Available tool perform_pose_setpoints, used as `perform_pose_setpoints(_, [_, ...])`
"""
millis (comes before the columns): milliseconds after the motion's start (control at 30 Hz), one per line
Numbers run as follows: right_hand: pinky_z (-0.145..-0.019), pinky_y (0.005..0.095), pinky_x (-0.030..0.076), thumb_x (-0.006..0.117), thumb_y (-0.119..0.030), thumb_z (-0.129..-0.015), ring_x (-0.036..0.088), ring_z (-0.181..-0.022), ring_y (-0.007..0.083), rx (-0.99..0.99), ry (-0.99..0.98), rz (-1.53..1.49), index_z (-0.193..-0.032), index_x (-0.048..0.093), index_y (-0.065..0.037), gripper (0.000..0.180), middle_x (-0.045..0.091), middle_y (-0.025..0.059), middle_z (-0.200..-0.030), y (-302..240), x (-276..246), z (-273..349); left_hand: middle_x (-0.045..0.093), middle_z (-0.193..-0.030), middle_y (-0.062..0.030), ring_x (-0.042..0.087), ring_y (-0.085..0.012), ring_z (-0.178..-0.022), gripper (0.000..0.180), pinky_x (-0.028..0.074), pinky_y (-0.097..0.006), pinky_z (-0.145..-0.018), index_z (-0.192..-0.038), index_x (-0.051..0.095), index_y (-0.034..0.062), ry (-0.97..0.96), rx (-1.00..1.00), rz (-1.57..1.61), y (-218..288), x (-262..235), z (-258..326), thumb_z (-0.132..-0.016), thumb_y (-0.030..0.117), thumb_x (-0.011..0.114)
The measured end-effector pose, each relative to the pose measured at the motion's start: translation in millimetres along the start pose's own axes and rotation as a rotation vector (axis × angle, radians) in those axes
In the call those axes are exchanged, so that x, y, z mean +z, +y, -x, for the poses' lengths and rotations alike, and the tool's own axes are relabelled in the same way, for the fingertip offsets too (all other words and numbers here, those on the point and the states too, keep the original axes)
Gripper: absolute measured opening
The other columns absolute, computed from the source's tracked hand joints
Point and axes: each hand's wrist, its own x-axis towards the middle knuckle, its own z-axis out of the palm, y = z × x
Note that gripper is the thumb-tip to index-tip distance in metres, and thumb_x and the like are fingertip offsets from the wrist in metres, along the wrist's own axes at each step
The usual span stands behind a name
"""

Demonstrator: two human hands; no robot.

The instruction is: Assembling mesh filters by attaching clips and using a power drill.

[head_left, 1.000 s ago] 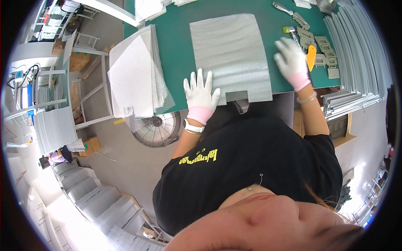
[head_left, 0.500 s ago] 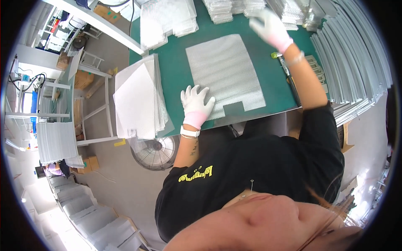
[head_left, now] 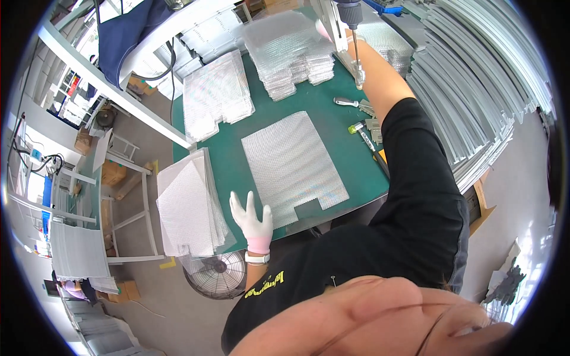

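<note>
My left hand (head_left: 252,219), in a white glove with a pink cuff, has its fingers spread and holds nothing. It is at the near left edge of a silver mesh sheet (head_left: 291,160) with a notch cut in its near side; whether it touches the sheet I cannot tell. The sheet lies flat on the green tabletop (head_left: 228,160). My right arm stretches to the far side, where my right hand (head_left: 324,31) is mostly hidden behind a white metal upright (head_left: 330,24). Only a bit of pink cuff shows, near a tall stack of notched mesh sheets (head_left: 282,44).
A power screwdriver (head_left: 349,15) hangs beside the upright. More mesh stacks stand at the far left (head_left: 217,95) and near left (head_left: 189,204). A green-tipped marker (head_left: 358,128) and a light-handled tool (head_left: 346,102) lie at right, beside long grey metal strips (head_left: 469,89). Below stands a fan (head_left: 217,276).
The view has shifted toward the table's far side. My right hand has reached farther away, behind the upright. My left hand has moved slightly off the sheet's near left corner.
</note>
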Motion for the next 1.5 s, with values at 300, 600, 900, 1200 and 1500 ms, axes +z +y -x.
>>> perform_pose_setpoints(300, [-0.092,0.0326,0.048,0.055,-0.013,-0.093,0.062,-0.108,0.0288,-0.474,0.158,-0.259,-0.118,0.063,-0.004,0.027,0.065,0.0162,-0.114,70.4,-62.0,-52.3,0.035,-0.147,-0.0272,0.037,-0.0425,-0.135,0.052,0.03,-0.048,-0.112,-0.128,0.055,0.0025,-0.129,0.085,0.244,30.2,-5.4,11.6,-0.078,0.011,0.068])
perform_pose_setpoints(600, [-0.094,0.0239,0.044,0.052,0.0,-0.094,0.055,-0.111,0.0108,-0.196,-0.24,-1.346,-0.138,0.048,0.002,0.044,0.06,0.0063,-0.126,-39.9,-256.6,223.8,0.032,-0.151,-0.0254,0.04,-0.0371,-0.136,0.072,0.033,-0.049,-0.112,-0.152,0.013,-0.0016,0.008,-0.289,1.411,29.0,-9.8,-1.5,-0.102,0.037,0.047])
perform_pose_setpoints(900, [-0.073,0.0187,0.047,0.065,-0.001,-0.086,0.054,-0.077,0.0047,0.181,-0.599,-1.171,-0.128,0.059,0.001,0.043,0.066,0.0041,-0.102,-37.2,-311.8,405.8,0.063,-0.1,-0.0112,0.062,-0.015,-0.073,0.083,0.053,-0.028,-0.066,-0.148,0.027,-0.0036,-0.094,-0.493,0.564,41.6,-35.8,-9.1,-0.082,0.017,0.074])
perform_pose_setpoints(1200, [-0.07,0.0262,0.051,0.071,-0.011,-0.081,0.065,-0.078,0.0184,0.074,-0.672,-0.765,-0.118,0.066,-0.001,0.039,0.069,0.0157,-0.112,-54.5,-322.5,413.2,0.064,-0.107,-0.0225,0.066,-0.0338,-0.087,0.09,0.054,-0.037,-0.076,-0.147,0.027,-0.0064,-0.257,-0.371,0.06,20.5,-4.3,-3.8,-0.08,0.03,0.073])
perform_pose_setpoints(1500, [-0.093,0.0337,0.051,0.071,-0.017,-0.082,0.065,-0.109,0.029,-0.04,-0.616,-0.627,-0.118,0.066,-0.004,0.038,0.067,0.0158,-0.118,-44.3,-295.3,434.4,0.061,-0.118,-0.0238,0.065,-0.0365,-0.098,0.087,0.054,-0.04,-0.081,-0.148,0.027,-0.0027,-0.3,-0.286,-0.075,6.8,19.9,0.8,-0.082,0.033,0.071])
